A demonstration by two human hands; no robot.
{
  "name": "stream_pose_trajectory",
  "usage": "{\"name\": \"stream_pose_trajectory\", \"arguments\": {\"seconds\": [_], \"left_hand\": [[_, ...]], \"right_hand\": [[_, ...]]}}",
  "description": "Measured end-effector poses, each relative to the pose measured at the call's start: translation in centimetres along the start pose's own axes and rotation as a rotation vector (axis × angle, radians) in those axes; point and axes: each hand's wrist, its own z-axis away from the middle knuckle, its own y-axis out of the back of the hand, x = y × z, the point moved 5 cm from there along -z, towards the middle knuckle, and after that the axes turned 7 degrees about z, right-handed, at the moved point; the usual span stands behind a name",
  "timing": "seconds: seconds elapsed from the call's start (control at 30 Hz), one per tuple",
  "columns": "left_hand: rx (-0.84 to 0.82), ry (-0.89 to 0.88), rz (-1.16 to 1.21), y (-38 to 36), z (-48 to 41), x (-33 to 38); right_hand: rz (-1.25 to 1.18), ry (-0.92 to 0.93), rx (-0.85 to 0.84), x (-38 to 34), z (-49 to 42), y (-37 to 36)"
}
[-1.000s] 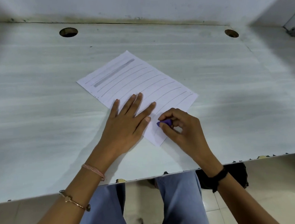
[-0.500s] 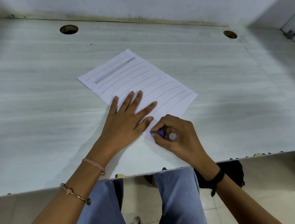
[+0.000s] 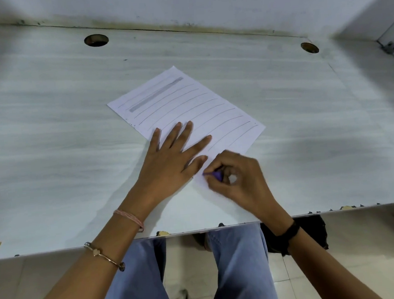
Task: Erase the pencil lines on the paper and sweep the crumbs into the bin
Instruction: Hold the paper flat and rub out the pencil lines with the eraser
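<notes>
The left grip (image 3: 169,165) lies flat, fingers straight and spread, on the near half of the paper (image 3: 187,103), which sits askew on the pale surface (image 3: 49,137) with pencil lines across it. The right grip (image 3: 238,181) is curled, pinching a purple eraser (image 3: 214,175) against the paper's near corner. Its fingers hide most of the eraser, and the corner's edge is hard to make out.
</notes>
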Motion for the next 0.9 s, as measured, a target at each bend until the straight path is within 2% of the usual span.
{"name": "stream_pose_trajectory", "arguments": {"seconds": [0.07,0.17,0.3,0.43,0.57,0.7,0.73,0.83,0.9], "left_hand": [[0.001,0.0,0.001,0.0,0.0,0.0],[0.002,0.002,0.003,0.0,0.0,0.0],[-0.001,0.004,0.004,-0.1,0.0,-0.1],[0.012,0.001,-0.007,0.0,0.0,-0.1],[-0.002,0.005,-0.002,0.0,0.0,0.0],[-0.008,0.018,0.02,0.2,0.0,0.0],[-0.008,0.018,0.018,0.2,0.0,0.0],[-0.012,0.016,0.015,0.1,0.0,0.0],[-0.002,0.013,0.005,0.1,0.0,-0.1]], "right_hand": [[-0.012,-0.018,-0.019,0.0,0.2,-0.2],[0.05,-0.067,0.144,1.2,-0.9,0.9],[0.003,-0.007,-0.019,-0.2,0.1,-0.3],[0.067,-0.082,0.168,1.4,-1.1,1.1],[0.0,-0.011,-0.038,-0.4,0.2,-0.4],[0.065,-0.096,0.166,1.6,-1.3,1.3],[0.072,-0.085,0.154,1.4,-1.3,1.2],[0.029,-0.021,-0.03,-0.2,0.2,-0.2],[0.031,-0.076,0.021,1.0,-0.5,0.6]]}}
